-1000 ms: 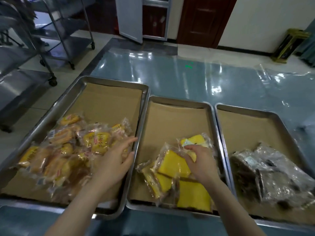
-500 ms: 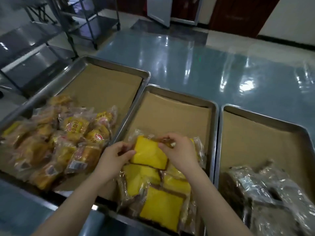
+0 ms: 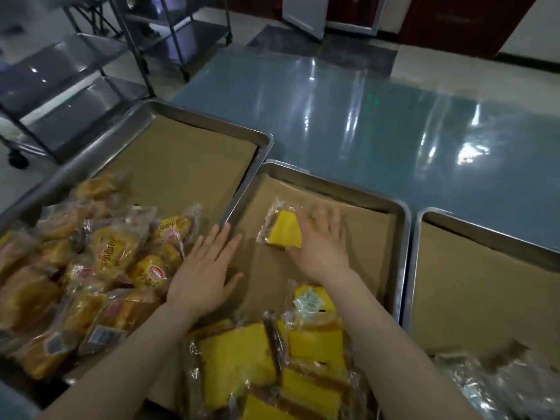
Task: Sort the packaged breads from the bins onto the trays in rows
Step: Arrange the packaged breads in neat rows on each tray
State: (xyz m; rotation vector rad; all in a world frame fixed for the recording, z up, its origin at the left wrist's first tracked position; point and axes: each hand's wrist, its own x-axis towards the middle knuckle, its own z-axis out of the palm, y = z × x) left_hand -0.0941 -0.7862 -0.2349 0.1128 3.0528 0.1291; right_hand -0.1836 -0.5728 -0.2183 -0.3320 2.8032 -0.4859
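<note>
A yellow cake slice in clear wrap (image 3: 281, 230) lies on the brown liner near the far left corner of the middle tray (image 3: 403, 237). My right hand (image 3: 321, 244) lies flat with spread fingers on its right side. My left hand (image 3: 204, 268) hovers flat and empty over the rims between the left tray (image 3: 209, 119) and the middle tray. Several more yellow slices (image 3: 272, 365) are heaped at the near end of the middle tray. Packaged round buns (image 3: 100, 268) crowd the near half of the left tray.
The right tray (image 3: 485, 219) holds dark packaged breads (image 3: 497, 386) at its near end. All trays sit on a glossy blue-grey table (image 3: 363, 116). Steel rack carts (image 3: 91, 86) stand on the floor at the far left.
Both hands carried one yellow slice away from the heap to the far left part of the middle tray. The fingers have opened: my right hand lies flat on it, my left has drawn aside.
</note>
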